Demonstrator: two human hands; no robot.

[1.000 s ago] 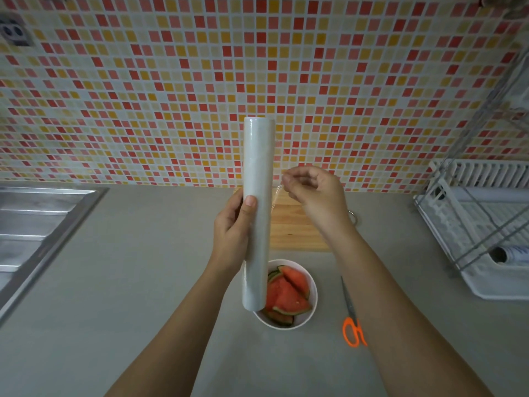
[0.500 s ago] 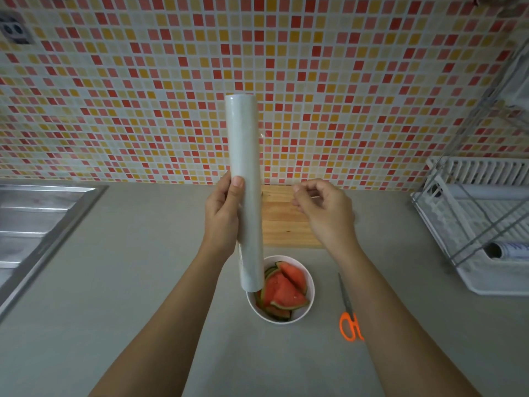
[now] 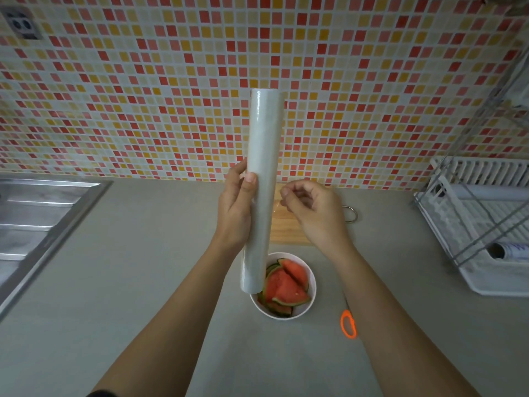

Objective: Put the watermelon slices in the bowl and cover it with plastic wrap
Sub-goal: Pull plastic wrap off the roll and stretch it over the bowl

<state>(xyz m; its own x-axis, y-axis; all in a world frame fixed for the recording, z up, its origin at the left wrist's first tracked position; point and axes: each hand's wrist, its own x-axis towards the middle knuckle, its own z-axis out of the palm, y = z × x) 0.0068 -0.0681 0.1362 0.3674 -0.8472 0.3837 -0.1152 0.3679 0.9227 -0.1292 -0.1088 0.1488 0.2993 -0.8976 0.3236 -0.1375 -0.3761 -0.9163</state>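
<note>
The left hand [image 3: 234, 209] holds a roll of plastic wrap [image 3: 262, 190] nearly upright in front of the tiled wall [image 3: 143, 81], its grip wrapped around the roll's middle with the thumb pressed on the front face. The roll's lower end hangs over the left rim of the white bowl [image 3: 312, 293] and hides part of it. The right hand [image 3: 313, 213] sits just beside the roll on its right side, fingers curled and fingertips pinched together — whether they pinch the film's loose edge cannot be told, since any film there is too clear to see.

The bowl stands on the grey worktop [image 3: 143, 282] between the two forearms, and the watermelon slices [image 3: 286, 286] lie inside it, red flesh up with green rind showing along the edges. The bowl is uncovered.

Behind the hands a wooden cutting board [image 3: 286, 233] lies on the worktop against the wall, with a metal ring [image 3: 351, 214] at its right end. Orange-handled scissors [image 3: 348, 323] lie just right of the bowl, partly hidden by the right forearm. A steel sink drainboard [image 3: 37, 213] takes up the left edge — a white dish rack [image 3: 481, 233] stands at the right, with another roll [image 3: 511, 252] lying in it.
</note>
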